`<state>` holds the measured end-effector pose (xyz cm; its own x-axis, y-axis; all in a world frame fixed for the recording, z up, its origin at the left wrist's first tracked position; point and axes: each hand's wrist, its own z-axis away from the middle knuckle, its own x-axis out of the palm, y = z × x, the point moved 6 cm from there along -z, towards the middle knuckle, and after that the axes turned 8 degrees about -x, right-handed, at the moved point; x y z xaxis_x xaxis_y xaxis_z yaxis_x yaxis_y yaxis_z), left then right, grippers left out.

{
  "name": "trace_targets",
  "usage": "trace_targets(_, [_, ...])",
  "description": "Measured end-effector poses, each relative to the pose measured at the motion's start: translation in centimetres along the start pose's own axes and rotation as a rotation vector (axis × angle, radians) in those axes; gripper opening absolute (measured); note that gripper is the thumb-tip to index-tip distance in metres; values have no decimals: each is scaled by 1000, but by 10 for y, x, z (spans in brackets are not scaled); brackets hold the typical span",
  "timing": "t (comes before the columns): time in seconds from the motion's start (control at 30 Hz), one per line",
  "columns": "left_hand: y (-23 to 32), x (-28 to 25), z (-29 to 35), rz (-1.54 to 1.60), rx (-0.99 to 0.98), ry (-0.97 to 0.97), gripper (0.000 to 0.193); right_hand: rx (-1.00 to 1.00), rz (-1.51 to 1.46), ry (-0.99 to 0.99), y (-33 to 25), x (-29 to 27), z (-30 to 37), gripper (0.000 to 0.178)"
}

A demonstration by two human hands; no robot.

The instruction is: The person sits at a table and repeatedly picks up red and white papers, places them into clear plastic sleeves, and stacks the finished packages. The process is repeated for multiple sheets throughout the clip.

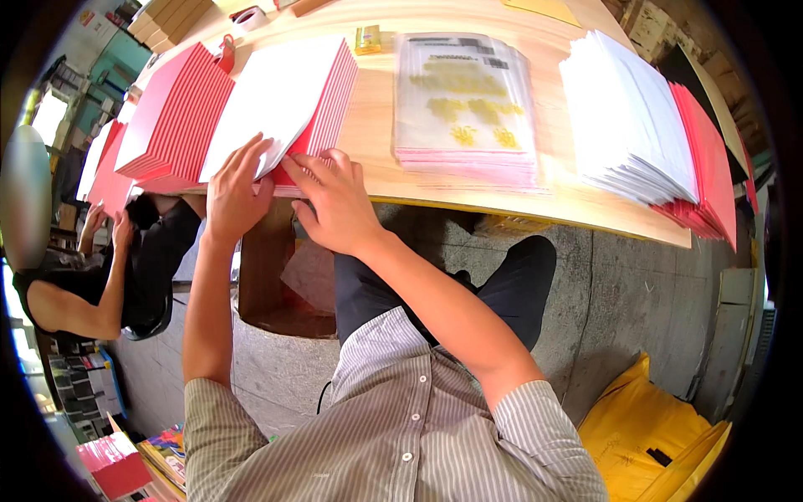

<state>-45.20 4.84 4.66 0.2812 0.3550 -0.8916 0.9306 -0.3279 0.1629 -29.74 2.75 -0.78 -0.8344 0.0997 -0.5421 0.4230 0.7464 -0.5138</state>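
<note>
A stack of red-edged booklets [330, 105] with a white sheet [272, 88] on top lies at the table's near edge. My left hand [237, 194] has its fingers bent over the sheet's near corner, the thumb beside it. That corner curls up off the red layer beneath. Against the same stack's near right corner, my right hand [339, 201] rests its fingertips on the red edge, thumb held apart. Left of these, a second stack of red booklets [176, 113] stands close by.
Clear plastic sleeves [464, 100] with yellow print lie mid-table, right of a small yellow box [367, 39]. White sheets [627, 125] and red folders [707, 167] overhang the right edge. A cardboard box [288, 314] stands below. Another person [92, 284] sits at left; a yellow bag [644, 431] lies at right.
</note>
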Motion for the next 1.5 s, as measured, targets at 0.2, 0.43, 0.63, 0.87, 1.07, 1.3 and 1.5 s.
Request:
trace_targets(0.2, [-2, 4, -10, -82, -76, 59, 40, -16, -29, 59, -2, -1, 13, 60])
trace_targets(0.43, [-8, 5, -10, -53, -5, 202, 37, 53, -75, 193, 5, -61, 80, 56])
trace_targets(0.63, [-61, -13, -24, -29, -207, 427, 41, 157, -1, 323, 33, -107, 137, 44])
trace_targets(0.87, [-17, -116, -69, 186, -242, 774, 31, 183, -81, 495, 58, -205, 113, 44])
trace_targets(1.07, [76, -80, -69, 698, -309, 501, 35, 83, -199, 584, 66, -278, 62, 79])
trace_targets(1.3, [116, 36, -60, 1239, -156, 44, 27, 618, -710, 428, 123, -265, 128, 57])
trace_targets(1.5, [111, 82, -79, 1332, -129, -110, 32, 551, -668, 498, 131, -272, 136, 29])
